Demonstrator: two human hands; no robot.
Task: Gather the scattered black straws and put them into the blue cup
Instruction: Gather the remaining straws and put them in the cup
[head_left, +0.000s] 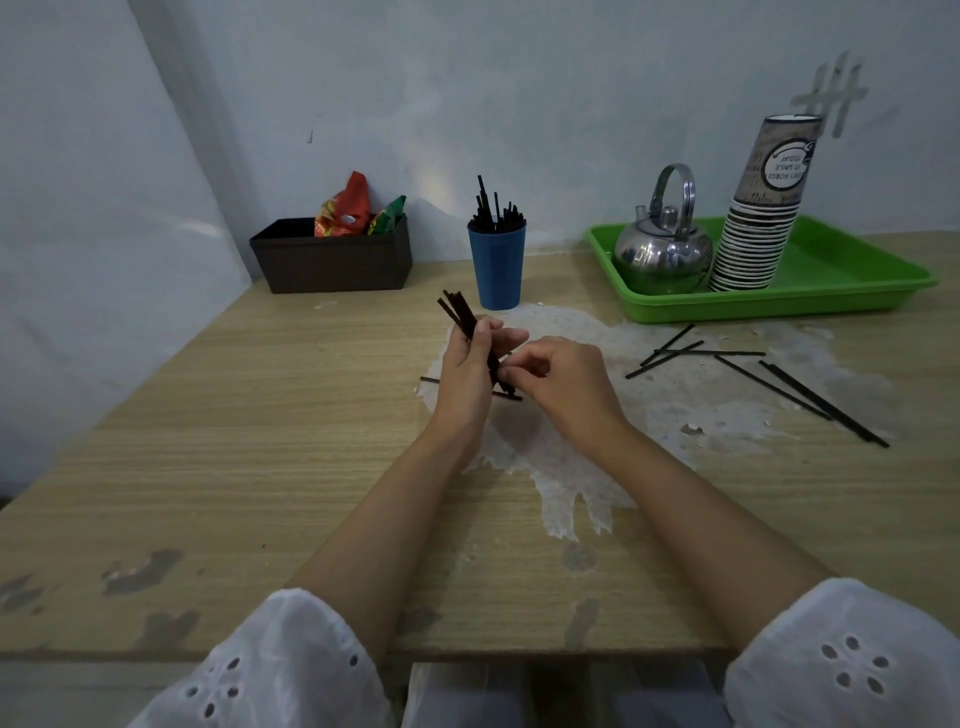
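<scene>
My left hand grips a bundle of black straws above the middle of the table, their tips pointing up and away. My right hand pinches the lower ends of that bundle. One straw lies flat on the table under my hands, mostly hidden. The blue cup stands upright just behind my hands and holds several black straws. Several more loose straws lie scattered on the table to the right.
A green tray at the back right carries a metal kettle and a tall stack of paper cups. A dark box with snack packets sits at the back left. The wooden table has a peeled white patch around the straws.
</scene>
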